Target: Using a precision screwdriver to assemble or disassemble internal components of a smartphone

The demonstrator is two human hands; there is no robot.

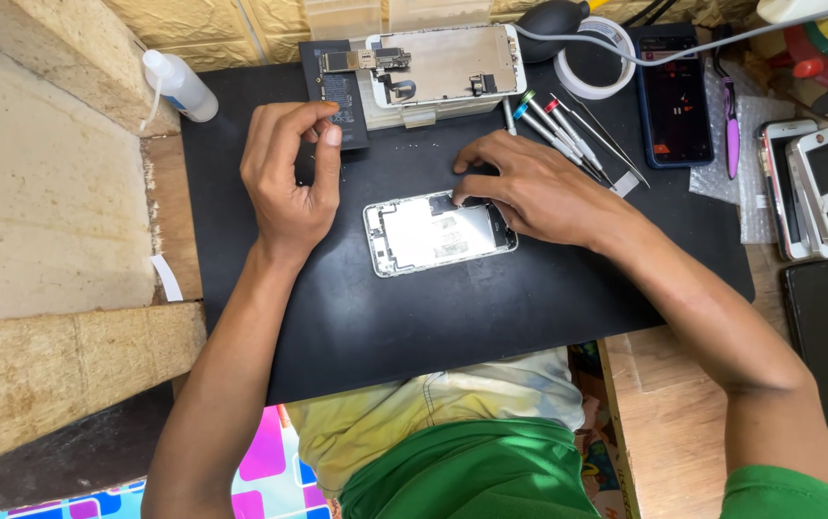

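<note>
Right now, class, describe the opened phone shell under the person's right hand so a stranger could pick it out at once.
Find the black work mat. At its centre lies the opened phone shell, silver-rimmed, with the right hand resting on its far end. Unlike the white screen assembly behind it, it lies alone, its shiny inside showing.

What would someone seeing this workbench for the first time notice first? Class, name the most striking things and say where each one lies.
The opened phone shell at the middle of the black mat draws the eye first, with the right hand resting its fingertips on the shell's upper right edge. The left hand hovers to its left, fingers pinched together. Behind them lie a detached screen panel and a row of screwdrivers.
</note>
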